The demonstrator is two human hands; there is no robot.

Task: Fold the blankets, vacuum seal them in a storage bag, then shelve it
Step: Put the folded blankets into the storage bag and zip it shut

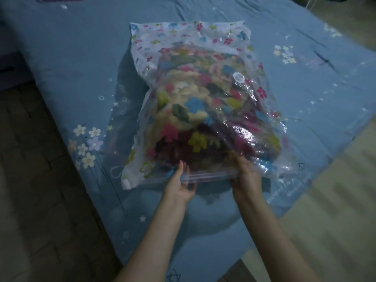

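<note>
A clear flower-printed storage bag [183,37] lies on the blue bed, bulging with folded blankets [189,106] of cream and dark red. A white round valve [239,77] sits on its top face. The zip strip [211,177] runs along the near edge. My left hand [180,184] grips that strip at its left part, fingers over the top and thumb beneath. My right hand [245,176] grips the same edge further right, fingers curled over the bag.
The blue bedsheet [71,78] with flower and star prints covers the bed. Dark tiled floor [30,200] lies along the left side. Pale wooden floor [335,190] shows at the right past the bed's corner.
</note>
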